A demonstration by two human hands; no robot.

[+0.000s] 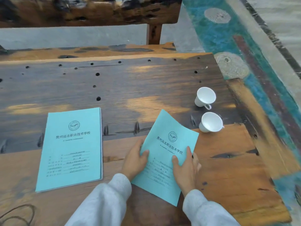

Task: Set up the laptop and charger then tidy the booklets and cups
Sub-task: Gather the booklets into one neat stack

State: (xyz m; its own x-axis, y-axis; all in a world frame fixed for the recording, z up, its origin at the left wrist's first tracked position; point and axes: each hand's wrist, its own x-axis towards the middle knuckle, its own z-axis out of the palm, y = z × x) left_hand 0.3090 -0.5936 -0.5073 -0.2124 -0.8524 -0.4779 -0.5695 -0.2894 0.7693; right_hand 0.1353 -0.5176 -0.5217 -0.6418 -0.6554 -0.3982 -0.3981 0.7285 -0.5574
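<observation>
Booklets with pale turquoise paper covers and black printed characters lie on a dark, weathered wooden table (130, 88) full of small round holes. One thin turquoise booklet (166, 154) sits at the lower centre of the frame, turned at an angle, its upper corner curling up off the wood. The left hand (135, 159) grips its left edge, thumb on the cover and the other fingers hidden beneath. The right hand (185, 170) holds the right edge in the same way, thumb pressed on the cover and fingers curled around the side. Both wrists wear light grey sleeves (104, 201). A second, thicker turquoise booklet (70, 149) lies flat at the lower left, well apart from the hands. Two small white handled cups (205, 97) stand at the right of the frame, one behind the other, near the held booklet's top corner without touching it. A wooden bench (91, 12) crosses the top of the frame.
</observation>
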